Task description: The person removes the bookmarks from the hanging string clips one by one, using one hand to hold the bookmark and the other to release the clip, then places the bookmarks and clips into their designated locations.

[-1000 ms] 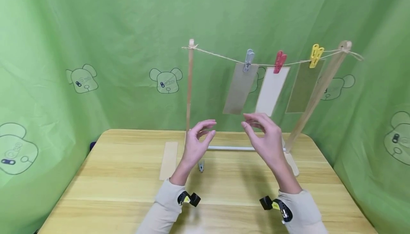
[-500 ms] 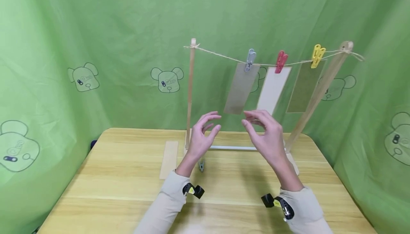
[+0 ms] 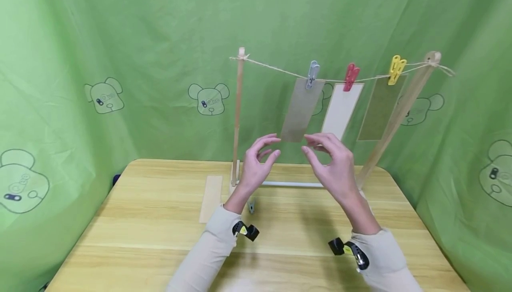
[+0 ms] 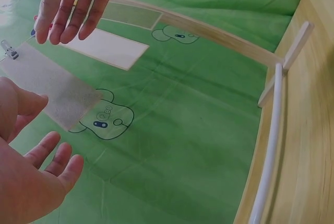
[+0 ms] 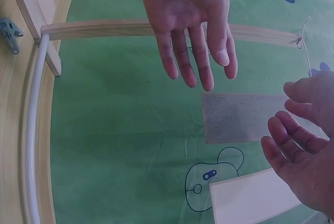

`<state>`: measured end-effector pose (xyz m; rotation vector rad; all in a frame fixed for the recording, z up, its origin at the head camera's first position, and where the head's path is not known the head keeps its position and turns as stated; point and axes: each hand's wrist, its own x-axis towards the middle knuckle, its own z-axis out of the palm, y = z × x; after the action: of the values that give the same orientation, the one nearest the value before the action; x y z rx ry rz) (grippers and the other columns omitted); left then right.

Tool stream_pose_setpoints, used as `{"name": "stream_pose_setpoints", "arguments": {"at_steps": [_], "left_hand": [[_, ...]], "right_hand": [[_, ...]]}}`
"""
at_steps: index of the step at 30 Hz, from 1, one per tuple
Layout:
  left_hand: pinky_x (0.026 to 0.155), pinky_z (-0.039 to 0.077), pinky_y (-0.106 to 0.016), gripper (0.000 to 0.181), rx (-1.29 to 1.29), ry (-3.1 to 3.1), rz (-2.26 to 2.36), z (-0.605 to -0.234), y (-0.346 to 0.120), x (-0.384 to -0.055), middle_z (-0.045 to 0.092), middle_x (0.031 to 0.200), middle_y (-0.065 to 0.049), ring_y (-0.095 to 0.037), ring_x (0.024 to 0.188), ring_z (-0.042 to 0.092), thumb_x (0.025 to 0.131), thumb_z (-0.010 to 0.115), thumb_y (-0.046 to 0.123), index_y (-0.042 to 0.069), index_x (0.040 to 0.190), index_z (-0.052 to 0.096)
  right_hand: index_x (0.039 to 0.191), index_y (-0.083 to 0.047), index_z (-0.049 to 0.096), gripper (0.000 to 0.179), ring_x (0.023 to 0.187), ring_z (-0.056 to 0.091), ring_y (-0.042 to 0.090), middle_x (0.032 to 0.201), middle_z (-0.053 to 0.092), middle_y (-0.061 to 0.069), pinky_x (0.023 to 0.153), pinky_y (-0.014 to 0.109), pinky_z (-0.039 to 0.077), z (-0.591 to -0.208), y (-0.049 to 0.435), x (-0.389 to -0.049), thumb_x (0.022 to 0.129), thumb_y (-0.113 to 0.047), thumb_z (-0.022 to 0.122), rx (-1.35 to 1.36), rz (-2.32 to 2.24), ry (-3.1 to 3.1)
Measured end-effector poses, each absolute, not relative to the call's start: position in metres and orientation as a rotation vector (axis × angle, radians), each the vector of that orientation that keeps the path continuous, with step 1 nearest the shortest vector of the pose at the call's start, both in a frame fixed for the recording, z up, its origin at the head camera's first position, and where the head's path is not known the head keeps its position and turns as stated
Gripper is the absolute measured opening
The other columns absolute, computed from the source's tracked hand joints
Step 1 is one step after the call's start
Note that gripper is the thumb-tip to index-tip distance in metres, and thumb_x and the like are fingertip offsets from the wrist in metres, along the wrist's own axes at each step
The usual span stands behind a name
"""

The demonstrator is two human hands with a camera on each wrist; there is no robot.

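Both hands are raised in the air in front of the hanging cards, palms facing each other with a gap between. My left hand has loosely bent fingers and holds nothing. Facing it, my right hand is likewise relaxed, thumb apart from the fingers. Nearest to both fingertips is a grey card, which hangs from a string by a grey-blue clothespin. A white card hangs under a red clothespin, partly behind the right hand. An olive-looking card hangs from a yellow clothespin.
Wooden posts hold up the string, joined low down by a white rod. On the wooden table lie a light wooden strip and a small grey clothespin. A green curtain surrounds the table.
The left hand has moved right and up, closer to the right hand. My right hand has risen slightly. The hanging cards stay on the string.
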<state>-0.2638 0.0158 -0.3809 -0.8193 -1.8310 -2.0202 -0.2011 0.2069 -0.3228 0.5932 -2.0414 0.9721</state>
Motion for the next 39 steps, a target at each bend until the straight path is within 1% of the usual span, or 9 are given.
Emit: {"name": "stream_pose_setpoints", "arguments": {"at_steps": [6,10,13,17,22,29,31,36,39], "left_hand": [[0.112,0.048,-0.047,0.032,-0.841,-1.815,-2.051,-0.378,0.018,-0.267,0.057,0.143,-0.019,-0.028,0.131,0.056,0.094,0.066,-0.005,-0.003,0.126,0.065],[0.112,0.048,-0.043,0.033,-0.853,-1.818,-2.063,-0.378,0.021,-0.269,0.059,0.142,-0.015,-0.025,0.132,0.056,0.094,0.065,-0.006,-0.003,0.127,0.064],[0.112,0.048,-0.042,0.033,-0.853,-1.808,-2.081,-0.377,0.023,-0.27,0.059,0.141,-0.015,-0.025,0.132,0.056,0.095,0.065,-0.006,-0.004,0.127,0.064],[0.111,0.049,-0.044,0.032,-0.856,-1.787,-2.097,-0.375,0.025,-0.273,0.058,0.14,-0.016,-0.027,0.131,0.056,0.094,0.065,-0.007,-0.004,0.126,0.065],[0.109,0.051,-0.035,0.031,-0.865,-1.772,-2.091,-0.372,0.028,-0.276,0.06,0.135,-0.018,-0.03,0.127,0.058,0.094,0.065,-0.007,-0.006,0.125,0.065],[0.11,0.05,-0.043,0.029,-0.876,-1.745,-2.11,-0.369,0.031,-0.279,0.06,0.128,-0.023,-0.039,0.124,0.059,0.095,0.064,-0.008,-0.007,0.124,0.064],[0.109,0.051,-0.042,0.028,-0.864,-1.744,-2.109,-0.367,0.032,-0.278,0.062,0.126,-0.023,-0.039,0.121,0.061,0.095,0.064,-0.008,-0.007,0.123,0.065],[0.104,0.055,-0.035,0.028,-0.819,-1.766,-2.108,-0.365,0.034,-0.276,0.066,0.122,-0.02,-0.034,0.114,0.065,0.093,0.065,-0.009,-0.005,0.121,0.067],[0.102,0.056,-0.035,0.028,-0.816,-1.781,-2.104,-0.364,0.036,-0.275,0.066,0.12,-0.019,-0.031,0.112,0.066,0.093,0.065,-0.01,-0.004,0.12,0.068]], "right_hand": [[0.117,0.002,0.072,0.032,0.098,0.067,0.026,0.111,0.071,0.013,0.093,0.019,0.056,-0.319,0.208,-0.201,0.085,0.005,0.079,0.598,0.921,-2.057],[0.118,0.001,0.072,0.034,0.098,0.067,0.026,0.112,0.071,0.012,0.092,0.017,0.054,-0.316,0.207,-0.202,0.085,0.003,0.08,0.611,0.887,-2.058],[0.117,0.001,0.072,0.033,0.097,0.067,0.026,0.111,0.071,0.012,0.091,0.018,0.054,-0.313,0.208,-0.202,0.085,0.004,0.08,0.613,0.88,-2.041],[0.116,0.001,0.073,0.032,0.097,0.067,0.026,0.111,0.071,0.012,0.091,0.016,0.054,-0.311,0.21,-0.203,0.085,0.003,0.08,0.608,0.878,-2.034],[0.116,0.0,0.073,0.031,0.097,0.068,0.026,0.111,0.071,0.011,0.091,0.018,0.055,-0.309,0.211,-0.206,0.086,0.003,0.079,0.611,0.879,-2.022],[0.116,0.001,0.074,0.031,0.096,0.067,0.026,0.11,0.07,0.012,0.09,0.024,0.058,-0.304,0.21,-0.211,0.085,0.005,0.079,0.601,0.892,-1.98],[0.116,0.0,0.074,0.032,0.096,0.067,0.026,0.111,0.07,0.012,0.091,0.023,0.058,-0.303,0.211,-0.212,0.085,0.005,0.079,0.6,0.894,-1.976],[0.116,-0.001,0.074,0.032,0.096,0.067,0.025,0.111,0.07,0.012,0.091,0.021,0.057,-0.299,0.211,-0.214,0.085,0.005,0.079,0.599,0.901,-1.963],[0.114,-0.001,0.075,0.031,0.096,0.067,0.027,0.11,0.07,0.013,0.092,0.019,0.056,-0.297,0.212,-0.216,0.085,0.005,0.08,0.597,0.917,-1.937]]}}
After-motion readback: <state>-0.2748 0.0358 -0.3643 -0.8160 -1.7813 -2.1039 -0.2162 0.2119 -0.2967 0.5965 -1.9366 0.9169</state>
